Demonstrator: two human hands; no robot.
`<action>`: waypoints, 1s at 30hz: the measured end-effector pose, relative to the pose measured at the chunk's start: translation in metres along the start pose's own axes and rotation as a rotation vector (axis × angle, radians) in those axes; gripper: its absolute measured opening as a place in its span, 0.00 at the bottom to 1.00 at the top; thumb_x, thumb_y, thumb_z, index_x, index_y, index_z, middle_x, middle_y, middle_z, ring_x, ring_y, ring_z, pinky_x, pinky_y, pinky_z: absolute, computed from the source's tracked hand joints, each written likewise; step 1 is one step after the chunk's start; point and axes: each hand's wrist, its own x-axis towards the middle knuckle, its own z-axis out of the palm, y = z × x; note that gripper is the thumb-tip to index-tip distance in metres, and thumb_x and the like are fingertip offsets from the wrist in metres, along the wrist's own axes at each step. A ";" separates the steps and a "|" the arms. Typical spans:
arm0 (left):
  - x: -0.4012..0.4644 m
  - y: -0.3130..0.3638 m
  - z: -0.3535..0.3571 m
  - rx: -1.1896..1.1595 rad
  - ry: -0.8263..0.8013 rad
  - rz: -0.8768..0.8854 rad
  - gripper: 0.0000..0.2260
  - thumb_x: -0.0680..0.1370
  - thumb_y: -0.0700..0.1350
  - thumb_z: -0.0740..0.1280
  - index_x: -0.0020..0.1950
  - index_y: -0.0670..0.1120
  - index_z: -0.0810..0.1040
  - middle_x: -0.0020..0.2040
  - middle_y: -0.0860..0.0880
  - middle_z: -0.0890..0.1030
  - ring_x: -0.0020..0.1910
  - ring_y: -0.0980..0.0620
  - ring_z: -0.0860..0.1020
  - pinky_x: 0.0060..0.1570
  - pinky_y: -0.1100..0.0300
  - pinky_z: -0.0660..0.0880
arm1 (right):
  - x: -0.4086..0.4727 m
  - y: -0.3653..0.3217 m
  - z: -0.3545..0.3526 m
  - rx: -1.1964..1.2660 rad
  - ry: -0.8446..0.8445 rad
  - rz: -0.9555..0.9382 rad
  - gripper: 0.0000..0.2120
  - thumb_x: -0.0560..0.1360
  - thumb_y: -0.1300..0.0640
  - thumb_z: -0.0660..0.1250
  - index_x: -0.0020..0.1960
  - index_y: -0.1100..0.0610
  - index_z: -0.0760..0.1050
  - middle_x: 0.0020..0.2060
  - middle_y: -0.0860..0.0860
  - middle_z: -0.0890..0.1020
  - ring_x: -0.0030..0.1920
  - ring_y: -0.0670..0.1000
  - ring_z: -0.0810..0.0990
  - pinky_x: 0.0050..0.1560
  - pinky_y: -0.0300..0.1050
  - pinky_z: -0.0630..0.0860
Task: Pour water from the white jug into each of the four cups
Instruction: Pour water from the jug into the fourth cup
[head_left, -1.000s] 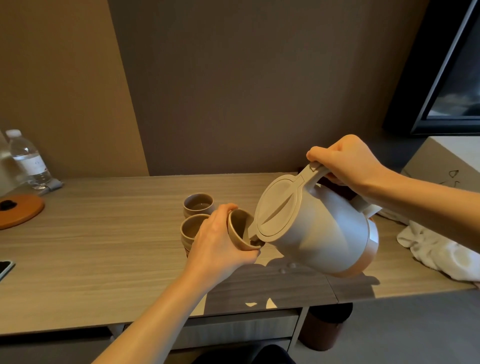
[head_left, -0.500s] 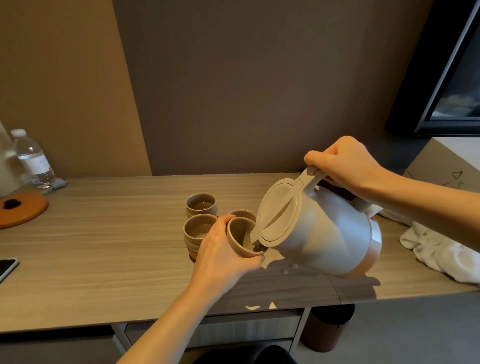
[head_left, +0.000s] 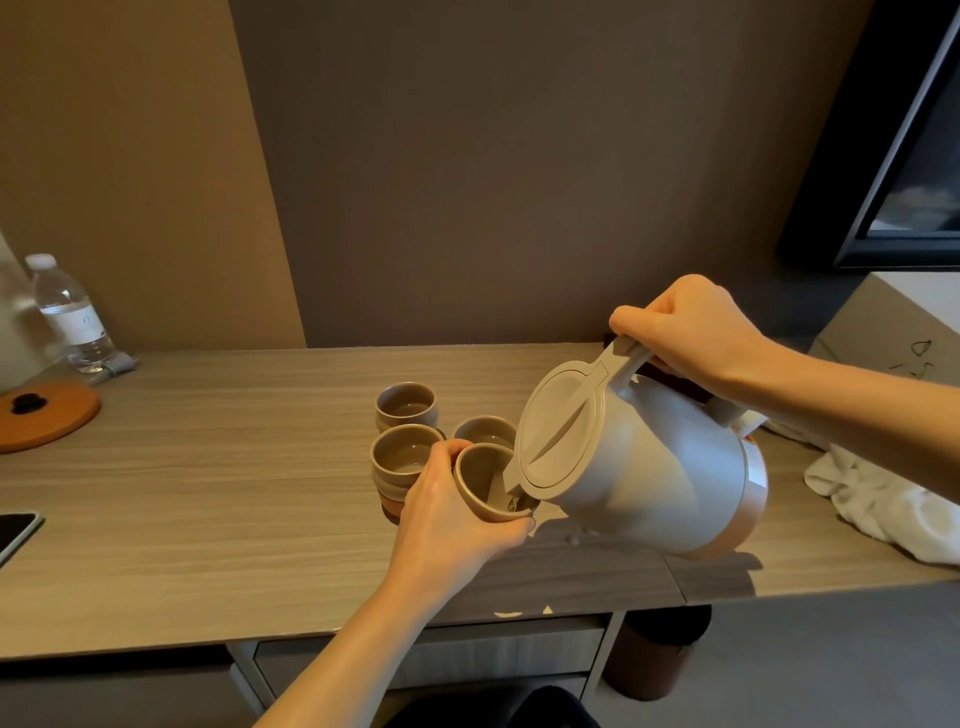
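Since the earlier frame, our white plastic jug (head_left: 639, 467) has tipped further. Our right hand (head_left: 691, 327) grips its handle; our left hand (head_left: 447, 514) wraps the tan ceramic cup (head_left: 485, 483), spout inside, three matching cups (head_left: 405, 454) beside the jug.

Cups: four in view. One tan cup (head_left: 480, 480) is tilted and held off the desk (head_left: 208, 493); three stand near the middle of the desk: back cup (head_left: 406, 414), front-left cup (head_left: 402, 457), and one cup (head_left: 483, 431) partly hidden behind the held one.

White jug (head_left: 639, 467): one, lid on.

Hands: two, the left hand (head_left: 447, 525) and right hand (head_left: 685, 327).

Water bottle (head_left: 70, 314): one, at the desk's far left corner.

Orange round mat (head_left: 47, 413): one, at the left edge.

Phone (head_left: 15, 530): one, partly cut off at the left edge.

White cloth (head_left: 872, 499): one, at the right edge.
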 end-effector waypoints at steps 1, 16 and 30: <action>0.000 -0.001 0.000 -0.002 0.000 -0.003 0.38 0.55 0.61 0.80 0.58 0.63 0.64 0.49 0.67 0.73 0.50 0.64 0.75 0.38 0.72 0.71 | 0.000 0.000 0.000 -0.004 -0.002 0.001 0.21 0.74 0.50 0.64 0.32 0.66 0.79 0.33 0.65 0.80 0.34 0.59 0.78 0.34 0.45 0.75; -0.003 -0.001 0.004 -0.043 0.003 -0.031 0.37 0.52 0.65 0.77 0.55 0.66 0.64 0.49 0.67 0.74 0.51 0.67 0.74 0.38 0.72 0.72 | 0.000 -0.001 0.001 -0.049 -0.002 -0.063 0.20 0.73 0.48 0.64 0.28 0.60 0.80 0.28 0.62 0.79 0.33 0.60 0.79 0.34 0.49 0.78; -0.005 0.000 0.004 -0.075 -0.002 -0.021 0.38 0.54 0.60 0.80 0.58 0.61 0.65 0.51 0.63 0.75 0.52 0.62 0.75 0.42 0.68 0.74 | 0.001 -0.001 0.000 -0.042 -0.013 -0.074 0.22 0.71 0.47 0.63 0.27 0.62 0.79 0.27 0.63 0.78 0.32 0.62 0.78 0.34 0.51 0.77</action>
